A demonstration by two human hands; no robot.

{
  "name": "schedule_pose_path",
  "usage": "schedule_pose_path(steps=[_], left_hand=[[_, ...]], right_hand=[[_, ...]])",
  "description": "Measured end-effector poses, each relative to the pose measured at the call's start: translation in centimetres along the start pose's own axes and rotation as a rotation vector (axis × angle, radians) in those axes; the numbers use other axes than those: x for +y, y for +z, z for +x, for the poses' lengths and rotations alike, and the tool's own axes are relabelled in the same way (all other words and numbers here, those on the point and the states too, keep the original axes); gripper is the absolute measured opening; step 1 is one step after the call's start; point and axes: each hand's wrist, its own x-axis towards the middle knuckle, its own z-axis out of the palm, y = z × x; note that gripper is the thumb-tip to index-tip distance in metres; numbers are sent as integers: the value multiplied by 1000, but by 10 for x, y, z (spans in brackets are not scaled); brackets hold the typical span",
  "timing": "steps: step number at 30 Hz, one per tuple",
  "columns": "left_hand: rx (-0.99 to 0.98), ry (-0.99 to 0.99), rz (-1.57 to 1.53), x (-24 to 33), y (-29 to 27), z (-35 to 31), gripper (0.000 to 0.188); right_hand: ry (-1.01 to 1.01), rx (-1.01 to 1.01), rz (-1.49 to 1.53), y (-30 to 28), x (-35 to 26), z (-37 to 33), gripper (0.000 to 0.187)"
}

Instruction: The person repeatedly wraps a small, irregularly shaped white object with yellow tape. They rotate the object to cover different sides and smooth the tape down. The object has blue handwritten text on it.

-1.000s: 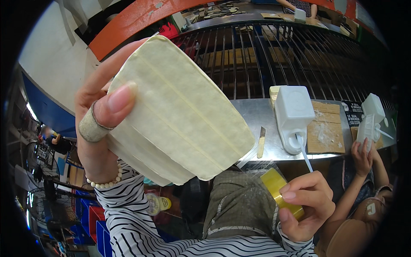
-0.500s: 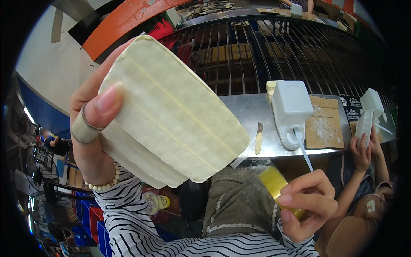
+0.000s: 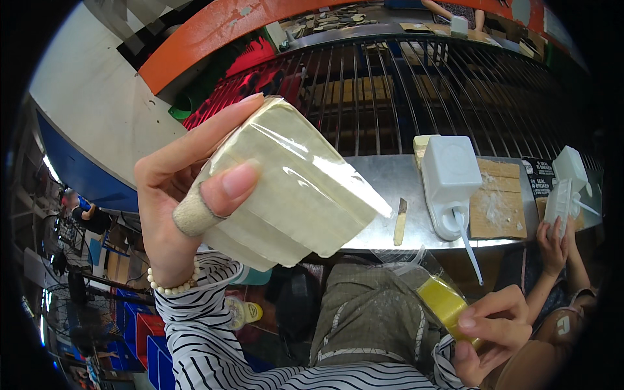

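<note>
My left hand (image 3: 172,188) is closed around a stack of cream slabs (image 3: 292,195) with rounded corners, held tilted above the bench edge. Its thumb, with a beige wrap around it, presses on the top face. Glossy clear film shines across that face. Low on the right, my right hand (image 3: 494,331) pinches what looks like a roll of yellowish clear tape (image 3: 445,302) between thumb and fingers. A crinkled transparent strip (image 3: 406,260) runs from the roll up toward the bench edge; whether it joins the slabs is unclear.
A small knife (image 3: 400,224) lies on the metal bench (image 3: 370,170). Right of it are a white bottle (image 3: 452,169) with a thin nozzle and a cardboard piece (image 3: 499,201). A co-worker's hands (image 3: 556,247) hold a white part at far right. Metal bars (image 3: 364,97) run behind.
My left hand has brought the slabs rightward and tilted them, and their top face now gleams under clear film. My right hand has moved slightly down and right with the tape.
</note>
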Motion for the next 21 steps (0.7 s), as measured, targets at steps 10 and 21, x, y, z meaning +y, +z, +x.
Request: schedule_pose_path(steps=[10, 21], left_hand=[[57, 6, -95, -5, -4, 0, 74], [56, 17, -142, -5, -3, -3, 74]], right_hand=[[-19, -13, 108, 6, 13, 1, 30], [167, 288, 111, 38, 11, -11, 26]])
